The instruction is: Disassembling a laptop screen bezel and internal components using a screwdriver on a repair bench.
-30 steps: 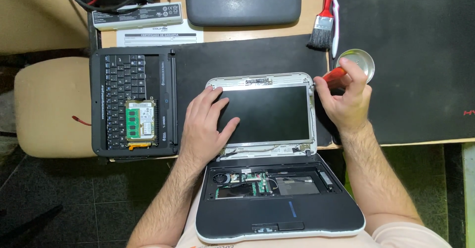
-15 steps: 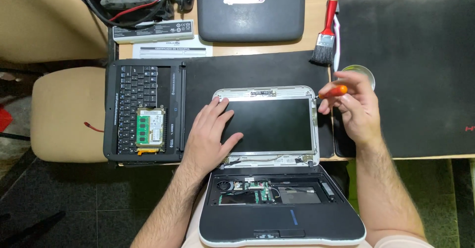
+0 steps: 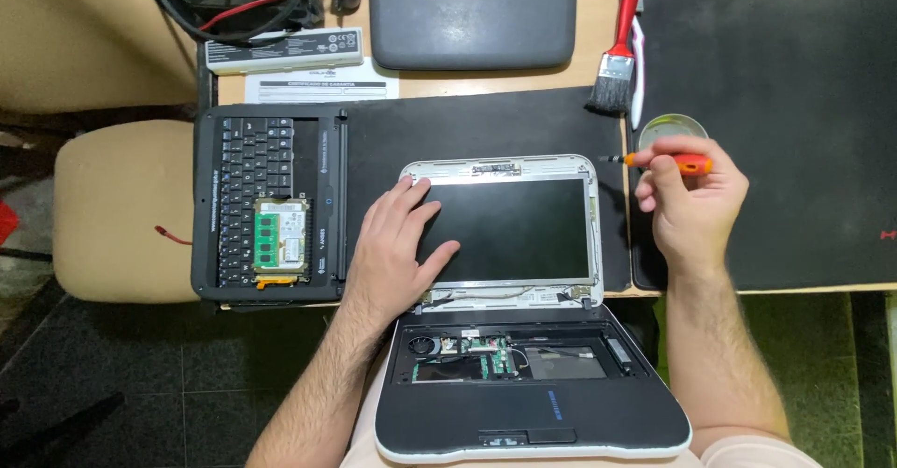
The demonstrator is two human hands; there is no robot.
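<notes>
Left hand (image 3: 397,253) lies flat, steadying the laptop screen (image 3: 505,230); right hand (image 3: 691,197) grips the orange screwdriver (image 3: 665,161) — seat its tip squarely.

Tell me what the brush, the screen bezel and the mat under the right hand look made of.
Brush: glossy red handle, probably painted wood or plastic, metal ferrule, dark bristles. Screen bezel: pale plastic with a soft sheen and rounded moulded corners. Mat: matte black with a fine grain, likely cloth-topped rubber or felt; the right hand hovers over its edge.
</notes>
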